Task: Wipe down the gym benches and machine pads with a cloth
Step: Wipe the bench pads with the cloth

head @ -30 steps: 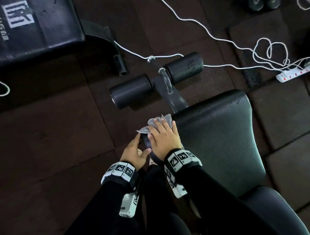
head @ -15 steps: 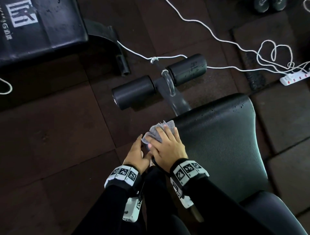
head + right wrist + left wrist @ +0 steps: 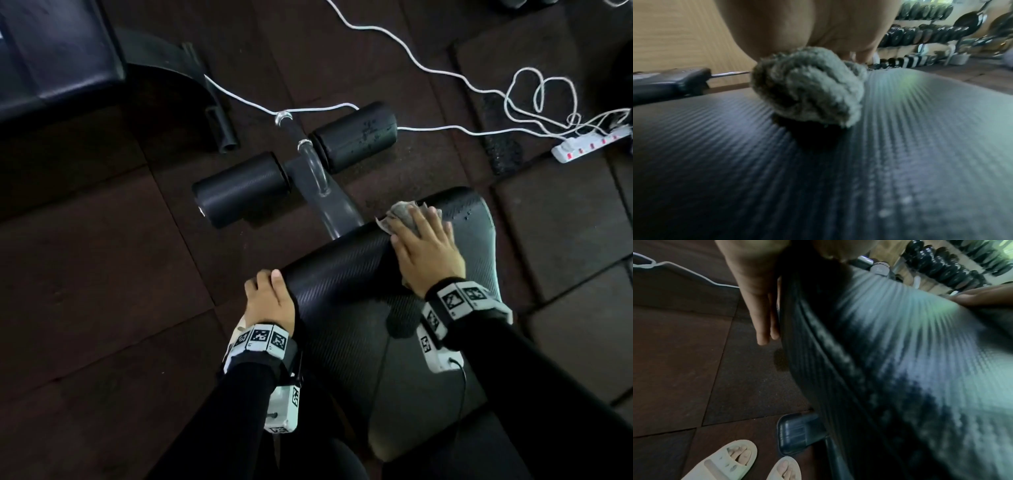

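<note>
The right hand point(image 3: 426, 246) has slid from the bench pad's point(image 3: 346, 308) near-left corner, where it sat against the left hand point(image 3: 270, 301), across to the far edge, so the hands are now well apart. It presses the grey cloth point(image 3: 400, 214) flat, fingers spread. The left hand seems to clasp the pad's left edge, thumb on top.

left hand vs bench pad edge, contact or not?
Touching. In the head view the left hand grips the near-left edge of the bench pad, thumb on top; the left wrist view shows its fingers lying against the pad's side.
</note>
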Demonstrator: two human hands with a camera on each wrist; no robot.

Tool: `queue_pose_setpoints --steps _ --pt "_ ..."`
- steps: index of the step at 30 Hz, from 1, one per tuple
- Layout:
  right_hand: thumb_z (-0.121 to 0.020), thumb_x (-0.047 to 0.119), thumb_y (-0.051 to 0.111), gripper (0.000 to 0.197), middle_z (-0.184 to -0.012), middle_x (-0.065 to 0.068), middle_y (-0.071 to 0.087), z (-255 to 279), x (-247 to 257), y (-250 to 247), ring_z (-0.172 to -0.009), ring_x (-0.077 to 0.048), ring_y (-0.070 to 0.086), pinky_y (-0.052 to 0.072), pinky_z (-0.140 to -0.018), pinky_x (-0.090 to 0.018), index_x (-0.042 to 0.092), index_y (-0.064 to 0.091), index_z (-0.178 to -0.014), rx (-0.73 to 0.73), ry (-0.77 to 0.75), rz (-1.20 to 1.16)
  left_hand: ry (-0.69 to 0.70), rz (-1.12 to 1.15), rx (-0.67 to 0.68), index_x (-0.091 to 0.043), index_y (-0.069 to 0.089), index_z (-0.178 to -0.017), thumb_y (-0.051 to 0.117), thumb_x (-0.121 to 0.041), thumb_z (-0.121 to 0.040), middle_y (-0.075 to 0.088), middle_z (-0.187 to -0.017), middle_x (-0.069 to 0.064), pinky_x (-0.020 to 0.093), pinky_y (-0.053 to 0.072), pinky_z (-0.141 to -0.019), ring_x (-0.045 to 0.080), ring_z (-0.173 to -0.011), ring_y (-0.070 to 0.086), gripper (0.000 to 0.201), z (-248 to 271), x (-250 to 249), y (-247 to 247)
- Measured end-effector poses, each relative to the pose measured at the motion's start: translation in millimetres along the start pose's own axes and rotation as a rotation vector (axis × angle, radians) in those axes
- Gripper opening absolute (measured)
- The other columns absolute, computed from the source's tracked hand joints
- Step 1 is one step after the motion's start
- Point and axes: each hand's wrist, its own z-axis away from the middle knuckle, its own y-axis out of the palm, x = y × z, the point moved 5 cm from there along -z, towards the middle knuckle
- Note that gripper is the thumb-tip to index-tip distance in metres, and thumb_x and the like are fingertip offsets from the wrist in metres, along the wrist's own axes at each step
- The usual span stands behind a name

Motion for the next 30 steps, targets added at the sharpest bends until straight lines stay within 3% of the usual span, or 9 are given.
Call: queue_pose_setpoints --steps 4,8,15,20,23,27,30 --pt "-0.096 0.036 0.042 0.041 -0.153 -0.007 0.026 15 32 6 -0.143 -0.034 0.010 0.006 -0.116 -0.049 0.034 0.046 -0.137 -0.011 -0.147 -0.052 -0.014 -0.043 -0.066 -0.011 0.047 -0.125 0.025 -0.036 -0.100 0.045 -0.125 0.017 0.038 0.041 -0.080 0.037 -0.095 0.055 0.041 0 -1 1" --pt "-0.098 0.034 0.037 0.044 -0.155 -0.003 0.023 12 22 7 -0.145 -0.025 0.010 0.009 -0.117 -0.041 0.034 0.037 -0.142 0.017 -0.219 -0.012 0.002 -0.078 -0.113 -0.015 0.049 -0.118 0.024 -0.034 -0.099 0.048 -0.118 0.015 0.035 0.036 -0.072 0.027 -0.076 0.048 0.036 -1 2 2" --pt "-0.098 0.028 0.040 0.041 -0.155 -0.007 0.022 -39 -69 -17 -0.144 -0.028 0.009 0.007 -0.117 -0.044 0.025 0.046 -0.138 -0.045 0.052 -0.084 0.007 -0.113 -0.164 -0.017 0.050 -0.114 0.025 -0.031 -0.099 0.050 -0.114 0.015 0.034 0.035 -0.066 0.022 -0.069 0.042 0.032 1 -1 2" --pt "-0.098 0.038 0.035 0.046 -0.157 -0.005 0.015 -29 -70 -12 -0.145 -0.031 0.002 0.007 -0.116 -0.046 0.041 0.031 -0.143 -0.024 -0.040 -0.049 -0.011 -0.126 -0.158 -0.017 0.050 -0.117 0.024 -0.031 -0.099 0.049 -0.116 0.015 0.034 0.035 -0.067 0.022 -0.070 0.042 0.034 2 -3 1" --pt "-0.099 0.037 0.031 0.046 -0.157 -0.003 0.016 -35 -81 -16 -0.145 -0.024 0.004 0.009 -0.118 -0.042 0.034 0.029 -0.145 -0.015 -0.034 -0.027 -0.013 -0.133 -0.164 -0.017 0.051 -0.118 0.024 -0.030 -0.099 0.050 -0.116 0.016 0.035 0.035 -0.066 0.022 -0.069 0.042 0.036 2 -3 1" --pt "-0.099 0.036 0.033 0.046 -0.157 -0.005 0.014 -50 -100 -21 -0.145 -0.024 0.002 0.007 -0.118 -0.042 0.028 0.032 -0.145 -0.010 0.086 -0.092 -0.009 -0.141 -0.169 -0.016 0.051 -0.118 0.024 -0.030 -0.100 0.050 -0.116 0.016 0.035 0.036 -0.066 0.023 -0.069 0.043 0.036 2 -4 1" --pt "-0.098 0.040 0.035 0.048 -0.156 -0.006 0.016 -52 -107 -18 -0.143 -0.027 0.011 0.017 -0.115 -0.045 0.029 0.031 -0.145 -0.011 0.181 -0.179 -0.008 -0.153 -0.172 -0.015 0.051 -0.120 0.024 -0.029 -0.100 0.050 -0.116 0.017 0.035 0.034 -0.067 0.026 -0.072 0.047 0.036 2 -3 0"
